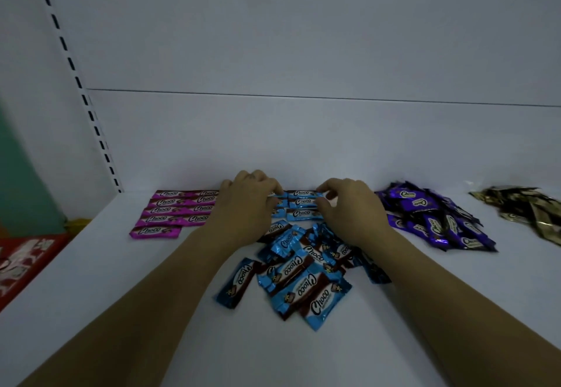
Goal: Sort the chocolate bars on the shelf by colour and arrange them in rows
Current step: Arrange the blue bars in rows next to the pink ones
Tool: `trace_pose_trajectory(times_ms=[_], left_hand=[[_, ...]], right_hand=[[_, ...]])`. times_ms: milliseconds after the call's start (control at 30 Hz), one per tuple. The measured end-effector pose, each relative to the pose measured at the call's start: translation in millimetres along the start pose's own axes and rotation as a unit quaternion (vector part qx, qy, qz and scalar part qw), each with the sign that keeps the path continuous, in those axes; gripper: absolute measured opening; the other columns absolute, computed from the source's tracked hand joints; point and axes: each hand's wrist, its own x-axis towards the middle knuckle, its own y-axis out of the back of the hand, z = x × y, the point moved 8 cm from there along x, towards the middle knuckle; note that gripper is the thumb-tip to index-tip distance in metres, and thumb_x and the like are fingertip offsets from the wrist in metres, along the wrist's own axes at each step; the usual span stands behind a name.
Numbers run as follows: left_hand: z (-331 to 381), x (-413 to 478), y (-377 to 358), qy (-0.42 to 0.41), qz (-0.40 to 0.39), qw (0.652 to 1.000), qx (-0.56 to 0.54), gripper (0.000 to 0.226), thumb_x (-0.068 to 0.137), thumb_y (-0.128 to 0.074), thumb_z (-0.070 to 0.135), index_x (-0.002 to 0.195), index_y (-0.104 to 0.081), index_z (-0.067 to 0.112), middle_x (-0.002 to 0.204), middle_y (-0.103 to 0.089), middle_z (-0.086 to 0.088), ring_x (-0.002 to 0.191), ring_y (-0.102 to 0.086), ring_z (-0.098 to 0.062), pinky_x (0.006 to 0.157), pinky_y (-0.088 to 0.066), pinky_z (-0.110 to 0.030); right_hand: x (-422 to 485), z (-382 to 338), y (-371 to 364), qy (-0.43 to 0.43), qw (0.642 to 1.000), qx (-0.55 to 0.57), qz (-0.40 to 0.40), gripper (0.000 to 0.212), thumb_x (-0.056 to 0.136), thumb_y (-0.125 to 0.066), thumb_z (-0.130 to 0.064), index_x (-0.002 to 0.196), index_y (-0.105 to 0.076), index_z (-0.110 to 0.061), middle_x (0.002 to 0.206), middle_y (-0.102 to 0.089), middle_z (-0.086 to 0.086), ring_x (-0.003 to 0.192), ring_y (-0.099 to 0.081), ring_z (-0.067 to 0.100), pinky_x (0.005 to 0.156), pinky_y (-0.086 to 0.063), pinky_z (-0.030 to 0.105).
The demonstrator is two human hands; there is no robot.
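The chocolate bars lay on the white shelf in colour groups, and I was working on the blue ones in the middle. My left hand was curled over the left ends of the blue rows at the back. Its fingertips were down on the wrappers, but the hand hid how much of a grip it had. My right hand had forefinger and thumb pinched at the right ends of the same rows, the other fingers loosely bent.

I judged these bars light and small. The bar inside seemed stiff enough to slide flat, but the foil wrapper looked slick and crinkly. The crimped ends seemed the sensible places to pinch or nudge. A push on the glossy face would probably skid and knock the neighbours askew. Squeezing the middle might snap the chocolate.

On the left, the pink bars lay in neat rows, each with a brown band and "Choco" in white. The blue rows matched that pattern, and the loose blue heap was piled at all angles just in front of them. To the right sat an unsorted purple heap. Beyond it was a gold heap, too blurred to read.
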Motion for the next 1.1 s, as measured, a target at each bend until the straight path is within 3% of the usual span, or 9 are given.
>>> trace_pose_trajectory(times_ms=[133, 267, 633, 833, 933, 1100], left_hand=[[-1, -10, -1, -0.043, -0.047, 0.998, 0.030, 0.028, 0.099, -0.042, 0.034, 0.123, -0.059, 0.031, 0.127, -0.054, 0.008, 0.114, -0.044, -0.015, 0.096, -0.035, -0.036], [-1, -14, -8, -0.050, -0.091, 0.994, 0.029, 0.031, 0.100, -0.041, 0.034, 0.123, -0.060, 0.029, 0.126, -0.054, 0.008, 0.110, -0.048, -0.013, 0.095, -0.041, -0.035], [0, -15, -15, -0.053, -0.133, 0.990, 0.021, 0.039, 0.101, -0.036, 0.037, 0.136, -0.051, 0.028, 0.136, -0.047, 0.006, 0.118, -0.044, -0.012, 0.099, -0.041, -0.033], [-4, -15, -17, -0.052, -0.116, 0.992, -0.002, 0.035, 0.099, -0.040, 0.033, 0.132, -0.050, 0.027, 0.137, -0.044, 0.007, 0.119, -0.040, -0.012, 0.102, -0.038, -0.035], [-5, -14, -16, -0.052, -0.089, 0.995, -0.015, 0.036, 0.099, -0.040, 0.031, 0.132, -0.046, 0.022, 0.141, -0.041, 0.006, 0.122, -0.038, -0.012, 0.104, -0.036, -0.035], [-5, -12, -31, -0.027, -0.151, 0.988, -0.003, 0.041, 0.100, -0.034, 0.038, 0.136, -0.043, 0.021, 0.144, -0.042, 0.003, 0.127, -0.040, -0.014, 0.109, -0.032, -0.038]], right_hand=[[-15, -27, 6, 0.122, 0.992, -0.024, -0.038, 0.029, 0.098, -0.048, -0.031, 0.124, -0.062, -0.028, 0.120, -0.054, -0.003, 0.112, -0.045, 0.015, 0.080, -0.036, 0.025], [-21, -33, -17, 0.158, 0.977, -0.078, -0.121, 0.038, 0.099, -0.043, -0.040, 0.132, -0.056, -0.028, 0.131, -0.051, -0.003, 0.120, -0.043, 0.015, 0.098, -0.040, 0.032], [-20, -26, -29, 0.159, 0.970, -0.079, -0.163, 0.044, 0.100, -0.037, -0.047, 0.136, -0.052, -0.029, 0.134, -0.049, -0.004, 0.122, -0.042, 0.015, 0.103, -0.039, 0.035], [-18, -25, -26, 0.162, 0.976, -0.071, -0.129, 0.045, 0.098, -0.040, -0.048, 0.138, -0.050, -0.028, 0.143, -0.044, -0.003, 0.127, -0.040, 0.016, 0.107, -0.035, 0.035], [-16, -22, -30, 0.158, 0.974, -0.093, -0.135, 0.048, 0.099, -0.029, -0.051, 0.139, -0.046, -0.030, 0.152, -0.035, -0.005, 0.137, -0.032, 0.015, 0.111, -0.029, 0.036], [-14, -20, -36, 0.130, 0.974, -0.088, -0.161, 0.043, 0.102, -0.028, -0.046, 0.137, -0.046, -0.028, 0.142, -0.046, -0.006, 0.128, -0.041, 0.016, 0.105, -0.031, 0.036]])
